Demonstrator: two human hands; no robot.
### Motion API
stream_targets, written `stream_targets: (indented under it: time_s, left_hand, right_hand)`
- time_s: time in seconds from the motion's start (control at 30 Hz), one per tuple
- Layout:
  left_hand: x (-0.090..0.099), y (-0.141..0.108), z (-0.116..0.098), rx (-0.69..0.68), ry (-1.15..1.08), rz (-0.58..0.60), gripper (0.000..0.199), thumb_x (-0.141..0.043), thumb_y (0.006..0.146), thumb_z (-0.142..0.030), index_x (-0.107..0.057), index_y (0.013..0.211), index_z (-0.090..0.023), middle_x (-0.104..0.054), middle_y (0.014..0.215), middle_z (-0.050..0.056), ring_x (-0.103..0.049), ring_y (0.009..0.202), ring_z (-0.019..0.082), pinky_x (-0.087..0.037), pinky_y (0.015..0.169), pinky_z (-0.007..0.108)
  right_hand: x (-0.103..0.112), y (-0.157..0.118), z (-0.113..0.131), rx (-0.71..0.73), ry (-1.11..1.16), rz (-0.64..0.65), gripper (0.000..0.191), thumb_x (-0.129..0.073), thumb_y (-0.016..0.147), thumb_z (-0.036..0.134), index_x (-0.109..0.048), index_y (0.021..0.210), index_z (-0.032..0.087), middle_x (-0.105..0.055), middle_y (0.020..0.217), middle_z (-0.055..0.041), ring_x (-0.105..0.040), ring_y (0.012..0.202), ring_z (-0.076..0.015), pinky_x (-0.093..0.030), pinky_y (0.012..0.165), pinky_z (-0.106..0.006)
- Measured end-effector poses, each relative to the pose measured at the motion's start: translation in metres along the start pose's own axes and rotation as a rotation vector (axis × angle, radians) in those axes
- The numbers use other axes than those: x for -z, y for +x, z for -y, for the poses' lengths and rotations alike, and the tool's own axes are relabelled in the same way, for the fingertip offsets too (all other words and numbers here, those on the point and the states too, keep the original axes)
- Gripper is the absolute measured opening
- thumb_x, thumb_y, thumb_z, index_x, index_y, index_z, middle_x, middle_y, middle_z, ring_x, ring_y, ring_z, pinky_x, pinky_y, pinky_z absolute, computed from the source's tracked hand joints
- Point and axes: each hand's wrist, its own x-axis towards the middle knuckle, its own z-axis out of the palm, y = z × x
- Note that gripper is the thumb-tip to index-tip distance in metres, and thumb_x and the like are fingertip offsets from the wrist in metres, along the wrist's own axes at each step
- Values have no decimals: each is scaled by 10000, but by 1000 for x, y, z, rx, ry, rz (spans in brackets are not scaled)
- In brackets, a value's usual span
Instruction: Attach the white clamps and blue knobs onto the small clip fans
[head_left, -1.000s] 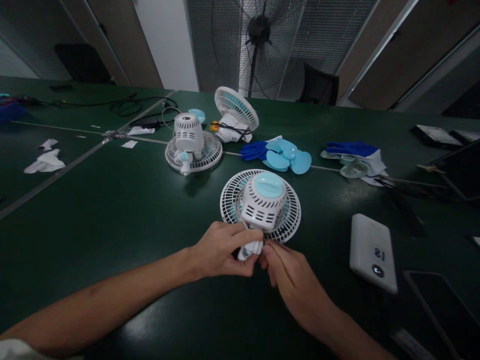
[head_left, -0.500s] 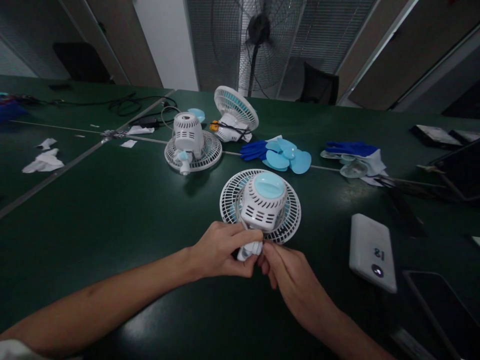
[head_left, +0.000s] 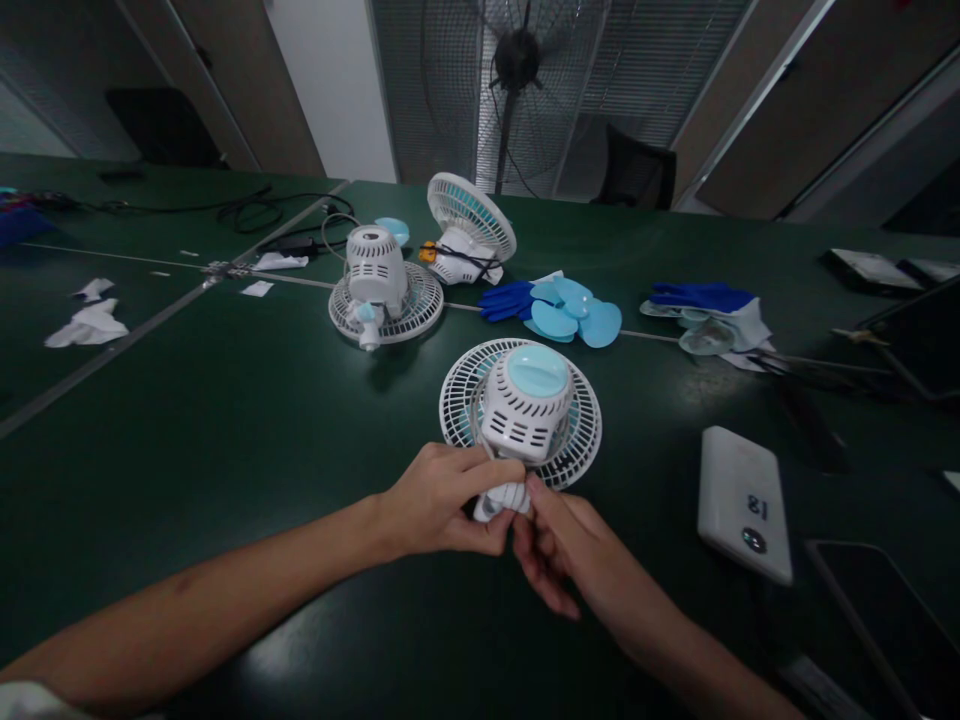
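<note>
A small white fan lies grille-down on the dark green table, its motor housing with a light blue cap facing up. My left hand is wrapped round the white neck piece at the fan's near side, thumb below and index finger above. On the right of that same piece, my right hand pinches with thumb and index finger, its other fingers loosely curled beneath. Whether something small sits between those right fingertips is hidden.
Two more white fans stand behind. Light blue blades lie beside blue gloves. To the right are a white device, a dark phone and more gloves. Cables and paper scraps lie left.
My right hand has shifted slightly at the neck piece, its thumb a little higher and its lower fingers more spread. My left hand and the fan have stayed in place.
</note>
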Motion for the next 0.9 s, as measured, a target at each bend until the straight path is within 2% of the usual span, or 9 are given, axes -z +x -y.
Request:
stream_targets:
  time_s: [0.1,0.23,0.3,0.37,0.53,0.6,0.73,0.8,0.9]
  left_hand:
    - [0,1,0,-13,8,-3,411,-614,831,-279,-549,1230,-206,-634,783,-16,-568,589,117,-471,517,215]
    - [-1,0,-1,2,9,14,393,-610,819,-273,-560,1203,-204,-637,787,-10,-563,593,119,-463,511,216]
    - [-1,-1,0,8,9,16,409,-622,813,-277,-560,1210,-202,-637,790,-9,-556,588,121,-455,503,219]
    - [-1,-1,0,8,11,14,408,-626,812,-273,-560,1209,-205,-637,793,-9,-560,592,123,-458,507,223]
    - [0,-1,0,7,-4,27,413,-623,822,-278,-554,1226,-221,-641,801,-12,-576,606,126,-475,521,228]
    - [1,0,-1,16,0,29,401,-623,820,-269,-559,1214,-224,-639,794,-14,-571,602,128,-469,515,229]
    - [1,0,-1,9,0,24,402,-632,807,-261,-562,1200,-217,-639,788,-12,-565,600,130,-459,513,234]
    - [0,-1,-1,12,3,28,397,-632,809,-261,-563,1197,-217,-640,794,-12,-568,603,129,-459,517,235]
    - [0,0,-1,11,1,24,393,-631,821,-269,-562,1206,-222,-642,807,-11,-573,610,129,-461,522,235]
  right_hand:
    - [2,0,2,-42,-2,1,622,-124,1087,491,-596,822,186,-602,607,-11,-549,456,-117,-421,464,-240]
    - [4,-1,-6,207,-391,-247,379,-366,1048,434,-642,1061,175,-701,945,-120,-673,788,-217,-499,675,-332]
    - [3,-1,-8,269,-464,-277,366,-410,1030,446,-653,1078,175,-700,976,-135,-664,803,-227,-490,676,-339]
    - [2,1,-6,197,-320,-226,425,-372,1041,488,-656,979,178,-690,903,-113,-640,729,-192,-475,629,-309]
    - [0,4,1,-301,373,130,647,-144,1034,641,-535,765,202,-503,570,18,-434,407,-104,-315,381,-234]
    - [1,4,-1,-250,292,50,583,-236,1034,626,-568,827,195,-555,629,-4,-511,483,-122,-371,431,-242]
    - [2,1,-9,137,-223,-242,407,-457,991,550,-651,1029,195,-684,952,-109,-646,804,-216,-488,668,-324]
    - [2,1,-8,124,-180,-208,439,-438,992,573,-654,974,191,-682,949,-116,-642,774,-209,-486,633,-312]
    - [0,2,0,-61,114,-17,599,-202,1051,589,-585,814,193,-609,681,-41,-546,510,-131,-413,447,-247]
